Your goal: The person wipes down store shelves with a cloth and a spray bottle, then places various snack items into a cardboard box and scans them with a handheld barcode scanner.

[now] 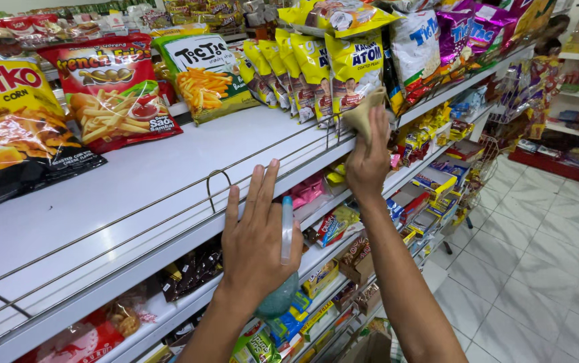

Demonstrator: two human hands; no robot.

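Beige cloth [365, 111] gripped by right hand [368, 161]; left hand [257, 242] fingers spread, clamping half-hidden spray bottle [283, 269] with thumb.

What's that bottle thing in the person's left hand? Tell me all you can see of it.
It is a small spray bottle of pale, see-through teal plastic, by the look of it. A slim light-blue neck and nozzle stand up past the thumb, and a rounded body hangs below the palm. The left hand pinches it between thumb and palm with the fingers spread open toward the white shelf. It is roughly upright, in front of the shelf's wire rail. How full it is cannot be told.
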